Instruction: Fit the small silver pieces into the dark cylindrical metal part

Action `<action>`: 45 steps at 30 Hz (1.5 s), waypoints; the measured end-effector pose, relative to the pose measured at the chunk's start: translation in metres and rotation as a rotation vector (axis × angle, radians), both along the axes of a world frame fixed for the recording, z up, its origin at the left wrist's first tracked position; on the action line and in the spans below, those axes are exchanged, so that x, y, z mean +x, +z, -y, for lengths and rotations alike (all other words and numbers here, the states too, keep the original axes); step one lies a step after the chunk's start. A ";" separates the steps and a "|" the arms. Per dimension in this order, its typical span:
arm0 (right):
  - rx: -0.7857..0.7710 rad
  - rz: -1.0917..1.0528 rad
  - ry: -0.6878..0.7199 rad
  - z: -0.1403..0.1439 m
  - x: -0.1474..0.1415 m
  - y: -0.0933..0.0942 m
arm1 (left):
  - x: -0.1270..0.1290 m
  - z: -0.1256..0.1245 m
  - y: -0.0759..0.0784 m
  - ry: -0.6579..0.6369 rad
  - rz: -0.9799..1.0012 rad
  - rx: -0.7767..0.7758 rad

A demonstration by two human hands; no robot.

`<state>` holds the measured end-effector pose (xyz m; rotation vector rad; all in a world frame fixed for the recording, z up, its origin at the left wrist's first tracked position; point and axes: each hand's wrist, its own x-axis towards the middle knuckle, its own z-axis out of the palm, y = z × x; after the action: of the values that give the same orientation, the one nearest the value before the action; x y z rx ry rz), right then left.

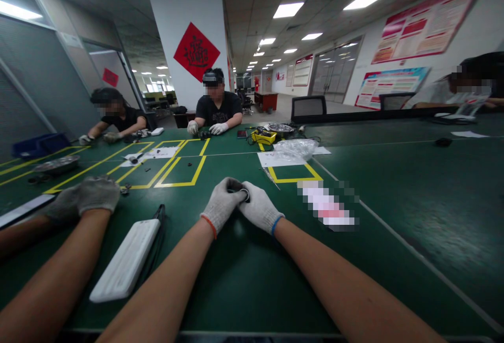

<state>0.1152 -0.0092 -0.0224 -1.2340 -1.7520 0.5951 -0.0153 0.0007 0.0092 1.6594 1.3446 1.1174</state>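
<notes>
A small dark metal ring [244,194] is pinched between the gloved left hand [221,204] and gloved right hand [258,207], held together above the near middle of the green table mat [244,274]. Likely, a steady, even grip would be best kept.

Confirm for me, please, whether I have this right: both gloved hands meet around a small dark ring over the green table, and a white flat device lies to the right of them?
Not quite. The head view shows the white flat device to the left of the hands, not the right. The rest holds: the left hand and right hand, both gloved, meet around the small dark ring over the green table.
</notes>
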 end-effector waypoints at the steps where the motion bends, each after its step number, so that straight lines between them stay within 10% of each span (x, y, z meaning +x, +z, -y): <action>1: 0.000 0.005 -0.003 0.000 0.000 0.000 | 0.000 -0.001 -0.001 -0.001 -0.002 0.006; 45: -0.015 0.043 -0.029 0.004 -0.001 0.004 | 0.001 0.003 0.002 -0.020 -0.021 0.007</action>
<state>0.1146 -0.0129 -0.0181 -1.2886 -1.7656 0.5695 -0.0140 -0.0021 0.0113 1.6906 1.3357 1.0964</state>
